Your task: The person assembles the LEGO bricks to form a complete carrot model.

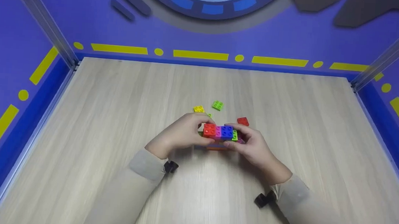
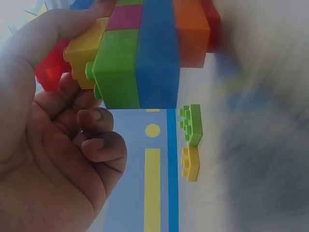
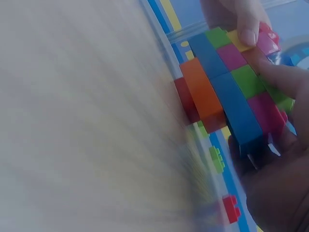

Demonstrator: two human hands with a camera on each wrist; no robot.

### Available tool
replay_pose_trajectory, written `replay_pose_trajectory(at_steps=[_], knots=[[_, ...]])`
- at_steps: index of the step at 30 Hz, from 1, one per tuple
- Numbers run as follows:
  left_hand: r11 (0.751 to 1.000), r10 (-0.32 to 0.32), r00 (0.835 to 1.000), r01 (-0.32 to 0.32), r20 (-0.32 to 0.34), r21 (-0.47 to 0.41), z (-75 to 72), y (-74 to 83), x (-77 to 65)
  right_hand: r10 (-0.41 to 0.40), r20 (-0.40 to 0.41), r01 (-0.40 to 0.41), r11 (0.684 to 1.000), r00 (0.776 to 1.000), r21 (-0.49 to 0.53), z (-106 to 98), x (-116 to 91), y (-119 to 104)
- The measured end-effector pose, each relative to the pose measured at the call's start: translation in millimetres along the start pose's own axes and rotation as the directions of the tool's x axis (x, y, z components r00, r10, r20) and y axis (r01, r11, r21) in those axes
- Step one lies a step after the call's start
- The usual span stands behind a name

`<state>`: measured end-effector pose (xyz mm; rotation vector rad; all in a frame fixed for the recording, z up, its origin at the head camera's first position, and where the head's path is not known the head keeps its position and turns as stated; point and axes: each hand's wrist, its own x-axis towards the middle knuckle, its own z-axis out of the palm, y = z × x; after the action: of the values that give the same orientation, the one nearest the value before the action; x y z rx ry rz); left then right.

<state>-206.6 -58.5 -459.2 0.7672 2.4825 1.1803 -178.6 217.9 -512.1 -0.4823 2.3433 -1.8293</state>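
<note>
Both hands hold one stacked building-block assembly point(image 1: 218, 131) in front of the person. Its top shows a red brick point(image 1: 209, 130), a pink one and a blue brick point(image 1: 227, 132) in a row, studs up. My left hand point(image 1: 184, 132) grips the left end, its thumb beside a yellow brick point(image 2: 86, 55) in the left wrist view. Two of its fingers curl below, off the blocks. On the right end, my right hand point(image 1: 255, 145) grips with thumb and fingers. Lower layers include long blue bricks point(image 3: 237, 106), an orange brick point(image 3: 202, 94) and a red brick point(image 3: 186, 100) at the bottom.
Loose bricks lie on the wooden table point(image 1: 116, 95) just beyond the hands: a light green brick point(image 1: 217, 105), a yellow brick point(image 1: 198, 108) and a red brick point(image 1: 243, 121). Blue-purple panels point(image 1: 204, 38) wall in the table at the back and sides.
</note>
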Motion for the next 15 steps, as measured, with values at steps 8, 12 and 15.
replay_pose_trajectory(at_steps=[8, 12, 15], knots=[[1.0, -0.006, 1.0, 0.006, -0.005, -0.015, 1.1, -0.3, 1.1, 0.041, -0.092, -0.029, 0.992, 0.995, 0.124, -13, 4, -1], [1.0, -0.012, 1.0, 0.012, -0.002, -0.019, 1.1, 0.4, 0.9, 0.102, -0.205, -0.063, 0.98, 0.974, 0.187, -19, 11, 2], [1.0, -0.021, 1.0, 0.021, 0.0, -0.022, 1.1, 0.5, 0.5, 0.141, -0.256, -0.098, 0.98, 0.956, 0.174, -25, 14, 6]])
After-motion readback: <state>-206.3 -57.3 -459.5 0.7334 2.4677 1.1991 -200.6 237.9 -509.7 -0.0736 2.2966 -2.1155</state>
